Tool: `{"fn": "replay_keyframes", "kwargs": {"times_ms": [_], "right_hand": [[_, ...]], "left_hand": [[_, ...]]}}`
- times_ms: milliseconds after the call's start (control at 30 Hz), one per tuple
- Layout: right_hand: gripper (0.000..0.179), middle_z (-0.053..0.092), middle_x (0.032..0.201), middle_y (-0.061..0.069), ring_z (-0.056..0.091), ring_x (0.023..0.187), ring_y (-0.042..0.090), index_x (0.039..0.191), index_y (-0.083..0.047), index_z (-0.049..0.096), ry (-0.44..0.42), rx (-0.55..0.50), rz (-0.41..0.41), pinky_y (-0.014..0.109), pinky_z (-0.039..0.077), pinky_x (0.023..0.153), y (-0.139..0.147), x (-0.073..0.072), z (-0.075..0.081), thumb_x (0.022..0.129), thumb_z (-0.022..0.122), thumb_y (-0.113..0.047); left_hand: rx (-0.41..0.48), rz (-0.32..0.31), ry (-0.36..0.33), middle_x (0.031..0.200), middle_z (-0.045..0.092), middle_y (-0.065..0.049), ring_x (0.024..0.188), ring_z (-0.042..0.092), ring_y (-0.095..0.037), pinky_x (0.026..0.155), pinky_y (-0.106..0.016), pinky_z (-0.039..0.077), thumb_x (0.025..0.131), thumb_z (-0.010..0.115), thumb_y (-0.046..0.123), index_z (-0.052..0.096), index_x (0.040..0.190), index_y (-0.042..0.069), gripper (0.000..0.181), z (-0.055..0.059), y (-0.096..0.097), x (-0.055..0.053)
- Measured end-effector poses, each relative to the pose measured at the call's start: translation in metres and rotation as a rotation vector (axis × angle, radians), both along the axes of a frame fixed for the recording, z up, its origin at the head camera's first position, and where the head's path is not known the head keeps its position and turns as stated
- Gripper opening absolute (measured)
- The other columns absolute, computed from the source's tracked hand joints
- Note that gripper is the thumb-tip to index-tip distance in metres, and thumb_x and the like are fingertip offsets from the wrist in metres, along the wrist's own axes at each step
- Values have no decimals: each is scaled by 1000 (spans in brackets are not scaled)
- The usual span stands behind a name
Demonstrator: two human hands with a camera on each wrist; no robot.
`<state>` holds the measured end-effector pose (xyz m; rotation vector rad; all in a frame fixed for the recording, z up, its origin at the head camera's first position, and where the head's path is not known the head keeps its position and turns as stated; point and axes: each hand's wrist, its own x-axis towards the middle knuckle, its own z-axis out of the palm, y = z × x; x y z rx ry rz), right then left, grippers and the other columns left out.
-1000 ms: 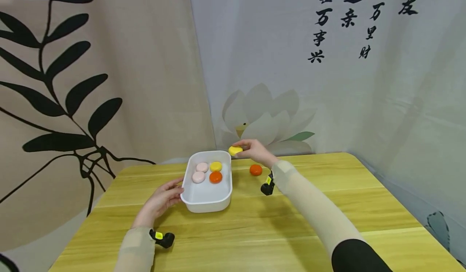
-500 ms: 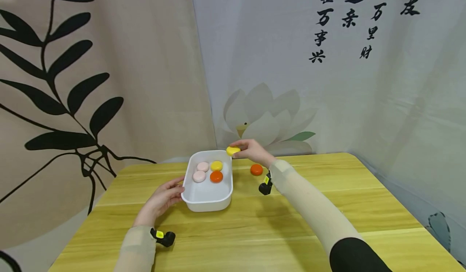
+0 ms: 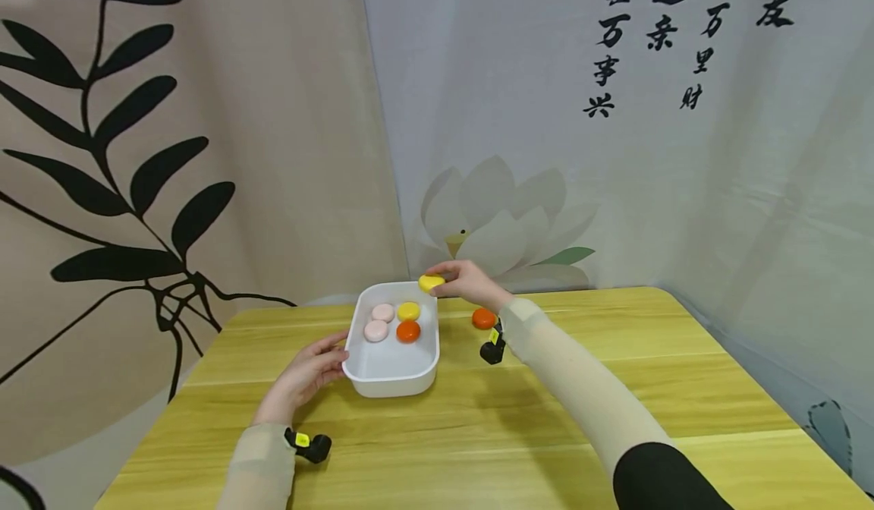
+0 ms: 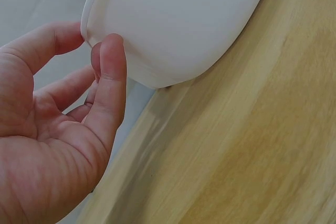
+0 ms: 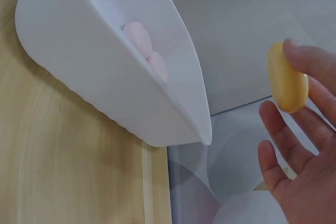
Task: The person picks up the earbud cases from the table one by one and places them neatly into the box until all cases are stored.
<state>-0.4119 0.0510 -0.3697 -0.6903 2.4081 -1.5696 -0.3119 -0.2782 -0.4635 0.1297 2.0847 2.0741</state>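
A white rectangular tub (image 3: pixel 391 366) stands on the table, holding two pale pink rounded discs (image 3: pixel 375 331), a yellow disc (image 3: pixel 409 311) and an orange disc (image 3: pixel 408 332). My left hand (image 3: pixel 310 373) holds the tub's left side, thumb and fingertips at the rim; the left wrist view shows this up close. Above the tub's far right corner, my right hand (image 3: pixel 471 282) pinches another smooth yellow disc (image 5: pixel 286 77) between thumb and fingers. That disc hangs clear of the tub in the right wrist view, its remaining fingers spread loosely.
Another orange disc (image 3: pixel 484 318) lies on the wooden table (image 3: pixel 546 434), right of the tub and beside my right wrist. A printed curtain (image 3: pixel 307 130) hangs behind the table's far edge. Small black cameras (image 3: pixel 493 347) are strapped to both wrists.
My right hand has moved slightly left with the yellow disc, from beside the tub's far right corner to over it. The left hand keeps its hold on the tub.
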Motion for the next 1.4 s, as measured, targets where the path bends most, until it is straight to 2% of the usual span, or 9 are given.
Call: {"fn": "replay_keyframes", "kwargs": {"times_ms": [200,600,967,1400], "right_hand": [[39,63,122,6,63,100,20,122,-10,66,21,25,1,30,54,84,-3,0,-1,85,75,-13],[37,62,124,4,61,103,20,122,-11,67,72,84,14,31,53,87,-9,2,1,86,74,-16],[37,63,123,-1,60,104,18,122,-18,68,62,104,28,34,50,91,-18,-1,-1,86,75,-21],[36,63,123,-1,60,103,17,121,-17,68,77,116,45,33,50,91,-25,1,2,86,75,-19]], "left_hand": [[6,-15,-2,111,58,-18,85,62,-19,79,-29,55,96,58,7,29,149,-4,61,-2,2,0],[14,-18,-2,114,55,-23,85,62,-19,79,-30,55,96,58,7,29,149,-4,61,-3,5,-2],[16,-16,1,115,55,-23,88,63,-22,78,-29,55,96,58,7,29,149,-4,61,-2,3,-2],[7,-16,5,115,55,-23,88,63,-24,77,-29,55,96,56,6,28,149,-5,61,0,1,0]]}}
